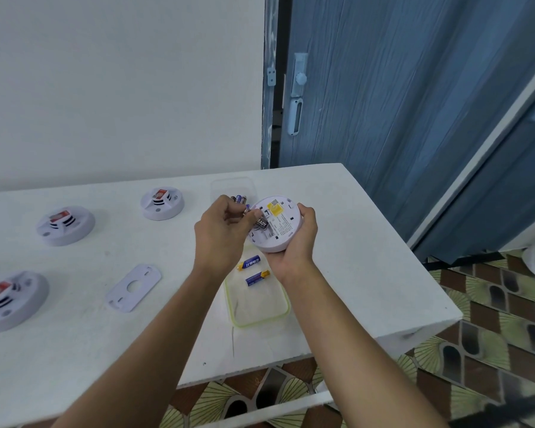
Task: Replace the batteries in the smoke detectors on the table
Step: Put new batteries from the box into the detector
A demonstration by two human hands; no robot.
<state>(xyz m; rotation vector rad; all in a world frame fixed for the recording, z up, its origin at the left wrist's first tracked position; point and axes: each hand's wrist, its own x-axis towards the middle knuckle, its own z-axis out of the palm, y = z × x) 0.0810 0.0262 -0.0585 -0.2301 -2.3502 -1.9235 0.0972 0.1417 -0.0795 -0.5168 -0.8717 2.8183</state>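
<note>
Two bare forearms reach out from the bottom of the view over the white table (368, 257). Right hand (297, 239) cups a round white smoke detector (275, 223), turned back-up and lifted clear of the tabletop, its fingers wrapped around the far rim. Left hand (223, 230) is closed in a pinch at the open battery bay, fingertips on a dark battery (261, 223) that sits in or at the slot; whether it is going in or coming out I cannot tell.

Below the hands lies a green-rimmed tray (260, 316) with two blue batteries (254, 270) in it. A clear container (232, 186) behind the left hand holds more cells. My guess is that the battery swap on this unit is mid-way. The next move calls for a firm press or pull along the slot, polarity minded, then the cover plate (133, 287), lying loose to the left, refitted.

Three other detectors (65, 225) rest further left, well apart, apparently waiting their turn.

Room is fair: bare tabletop lies between tray and plate. The table's right edge and near corner are close to the right arm, though, so anything dropped that way could roll off to the patterned floor (491, 335).
</note>
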